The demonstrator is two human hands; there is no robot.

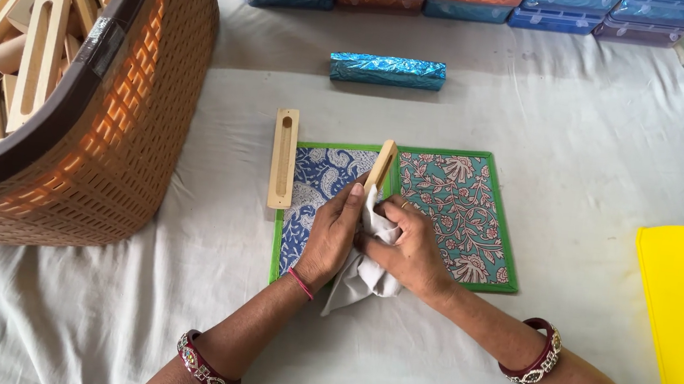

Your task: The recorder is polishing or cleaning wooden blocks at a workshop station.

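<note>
1. Head view: both hands grip a slotted wooden piece (381,166) over the patterned mat (475,210); left hand (330,237) clasps it, right hand (408,250) clutches a white cloth (363,275).
2. Another wooden piece (283,158) lies just left.
3. Foil-wrapped blue packet (387,71) sits beyond; orange basket (130,110) far left.

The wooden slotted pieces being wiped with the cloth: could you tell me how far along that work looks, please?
One wooden piece lies apart on the white sheet, left of the patterned mat; whether it is wiped cannot be told. In hand: the left hand holds another piece upright while the right hand presses a white cloth to it. Left: the basket is heaped with similar pieces.
</note>
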